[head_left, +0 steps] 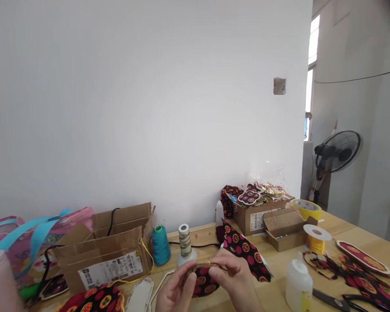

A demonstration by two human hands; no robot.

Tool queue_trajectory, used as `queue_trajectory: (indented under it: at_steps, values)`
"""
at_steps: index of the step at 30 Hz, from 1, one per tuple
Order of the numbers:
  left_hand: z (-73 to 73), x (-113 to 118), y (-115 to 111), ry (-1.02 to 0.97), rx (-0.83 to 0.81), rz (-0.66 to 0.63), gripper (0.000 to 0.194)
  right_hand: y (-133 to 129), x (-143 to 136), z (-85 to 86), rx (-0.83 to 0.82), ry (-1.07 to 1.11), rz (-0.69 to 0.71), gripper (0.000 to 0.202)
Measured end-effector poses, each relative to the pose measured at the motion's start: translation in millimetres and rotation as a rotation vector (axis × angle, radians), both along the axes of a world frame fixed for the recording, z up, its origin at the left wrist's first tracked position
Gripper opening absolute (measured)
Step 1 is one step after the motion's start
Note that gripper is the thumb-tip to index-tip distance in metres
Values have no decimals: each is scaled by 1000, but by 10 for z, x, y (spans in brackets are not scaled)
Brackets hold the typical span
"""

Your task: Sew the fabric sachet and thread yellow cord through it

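Observation:
Between both hands is a dark patterned fabric piece point(204, 282) with red and orange round motifs and a thin brownish edge. A small yellow spot shows at its top edge. My left hand point(177, 288) grips its left side with thumb and fingers. On the right side, my right hand point(235, 281) pinches it, thumb pressed on the front. Just behind the hands stands a spool of striped thread point(184, 242) on a white base. White oval pieces point(141, 294) lie left of my left hand. The lower part of both hands is cut off by the frame.
An open cardboard box point(113, 251) and a teal thread cone point(161, 246) stand left. At right are a filled box point(256, 216), yellow cord spool point(316, 238), tape roll point(307, 209), white bottle point(298, 286) and scissors point(331, 300). Patterned cloth point(245, 251) lies behind my right hand.

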State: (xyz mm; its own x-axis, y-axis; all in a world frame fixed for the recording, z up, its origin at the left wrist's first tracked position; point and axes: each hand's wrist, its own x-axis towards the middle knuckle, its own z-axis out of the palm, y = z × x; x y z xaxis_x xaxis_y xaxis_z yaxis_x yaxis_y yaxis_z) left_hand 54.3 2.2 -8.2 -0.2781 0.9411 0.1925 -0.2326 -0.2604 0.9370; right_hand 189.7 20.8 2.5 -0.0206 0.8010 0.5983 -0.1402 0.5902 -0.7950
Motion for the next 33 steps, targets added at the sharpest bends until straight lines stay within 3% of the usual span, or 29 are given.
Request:
queue_trajectory:
  at_steps: [4,7,13,19,24,28,31,33]
  values:
    - [23,-48,40,-285,-102,-185,45,90,-2,-105,-377,277,110,19]
    - [4,-102,87,-371,-147,-292,46,143,-19,-167,-505,424,185,26]
    - [5,-76,74,-378,-135,-307,45,146,-47,-175,-582,521,233,27]
    - [3,23,38,-233,-78,-153,40,137,-54,-168,-587,521,269,26]
    - [4,-49,51,-188,-136,-227,37,157,-53,-196,-575,459,229,27]
    - [-12,-83,64,-186,-132,-202,38,161,-37,-206,-479,379,128,26]
    - [-52,-66,78,-308,-126,-153,37,108,-26,-145,-155,195,-31,14]
    - [-58,-42,80,-438,-171,-220,39,54,-33,-91,136,-26,-156,9]
